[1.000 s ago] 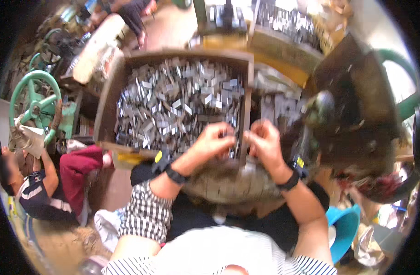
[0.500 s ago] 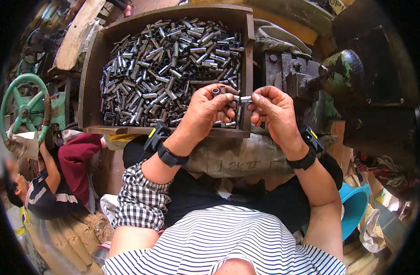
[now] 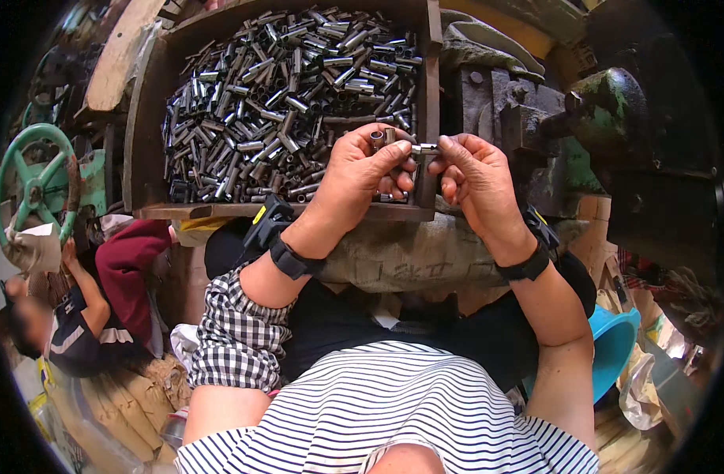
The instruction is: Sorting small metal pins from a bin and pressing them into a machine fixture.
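Note:
Over the right side of a wooden box, a small shiny metal tube spans the gap between my two hands. Its left end is in the thumb and fingers of my left hand. My right hand pinches the other end between thumb and forefinger. A couple more short tubes stick up from my left fingers, open ends showing. Below and left of the hands, a heap of loose metal tubes fills the box, some bright, some dull. My fingers hide part of the held pieces.
To the right stands a dark machine with a worn green rounded part. A grey cloth lies behind it. A blue basin is at lower right. At left, another person sits by a green handwheel.
The whole view has shifted, so box and hands appear slightly higher. Both hands still hold the small tube between them, with their grip little changed.

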A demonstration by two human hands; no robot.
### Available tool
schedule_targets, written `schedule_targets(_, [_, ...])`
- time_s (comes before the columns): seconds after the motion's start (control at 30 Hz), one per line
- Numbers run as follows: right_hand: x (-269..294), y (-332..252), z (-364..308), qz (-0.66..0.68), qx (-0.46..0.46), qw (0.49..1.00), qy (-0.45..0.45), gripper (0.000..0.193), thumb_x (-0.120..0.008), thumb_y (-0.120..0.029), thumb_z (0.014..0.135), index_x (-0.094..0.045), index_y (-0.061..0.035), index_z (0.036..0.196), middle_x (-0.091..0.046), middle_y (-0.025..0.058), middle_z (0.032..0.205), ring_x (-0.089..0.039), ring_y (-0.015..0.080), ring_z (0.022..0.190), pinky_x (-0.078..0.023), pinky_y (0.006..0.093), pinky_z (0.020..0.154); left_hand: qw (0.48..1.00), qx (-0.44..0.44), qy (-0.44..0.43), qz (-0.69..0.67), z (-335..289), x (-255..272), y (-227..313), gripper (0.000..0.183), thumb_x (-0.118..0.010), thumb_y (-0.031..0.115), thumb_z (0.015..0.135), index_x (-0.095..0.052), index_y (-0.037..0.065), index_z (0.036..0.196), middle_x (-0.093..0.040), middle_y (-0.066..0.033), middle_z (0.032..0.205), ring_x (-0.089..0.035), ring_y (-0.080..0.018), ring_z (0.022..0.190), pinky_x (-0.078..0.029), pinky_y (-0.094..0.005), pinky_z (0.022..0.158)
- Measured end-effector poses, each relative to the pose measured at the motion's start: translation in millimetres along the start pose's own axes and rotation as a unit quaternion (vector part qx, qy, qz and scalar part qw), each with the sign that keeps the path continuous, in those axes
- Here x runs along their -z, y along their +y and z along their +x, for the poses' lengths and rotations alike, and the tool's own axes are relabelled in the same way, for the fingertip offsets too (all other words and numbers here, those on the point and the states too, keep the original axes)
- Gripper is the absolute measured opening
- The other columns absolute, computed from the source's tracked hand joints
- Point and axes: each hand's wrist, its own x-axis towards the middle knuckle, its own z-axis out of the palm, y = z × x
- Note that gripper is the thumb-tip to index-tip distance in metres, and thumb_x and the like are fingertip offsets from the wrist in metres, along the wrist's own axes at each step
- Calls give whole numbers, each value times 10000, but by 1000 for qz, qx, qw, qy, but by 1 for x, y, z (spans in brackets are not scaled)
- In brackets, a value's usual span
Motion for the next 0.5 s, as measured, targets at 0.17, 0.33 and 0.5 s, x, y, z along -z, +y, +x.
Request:
schedule_targets(0.17, [-2, 2, -2, 1, 1, 1000, -1, 185, -650, -192, 861, -575, -23, 843, -635, 70, 691, -550, 59, 442, -385, 162, 364, 1000, 5, 22, 3, -3, -3, -6, 150, -590, 133, 891, -557, 16, 979, -627, -71, 770, -618, -118, 575, -498, -210, 479])
schedule_targets(0.33, [3, -7, -4, 4, -50, 998, -37, 176, -658, -175, 854, -577, -22, 819, -621, 62, 655, -464, 43, 380, -325, 157, 331, 995, 7, -44, 88, -7, -9, 3, 186, -630, 145, 871, -560, 5, 971, -636, -71, 735, -636, -129, 567, -495, -208, 467])
schedule_targets(0.5, [6, -6, -3, -23, -60, 993, -94, 160, -638, -166, 866, -579, -28, 811, -606, 47, 633, -438, 33, 374, -304, 151, 328, 988, 29, -75, 132, -6, -2, 7, 206, -664, 161, 846, -561, 33, 969, -627, -48, 725, -613, -103, 530, -465, -185, 444])
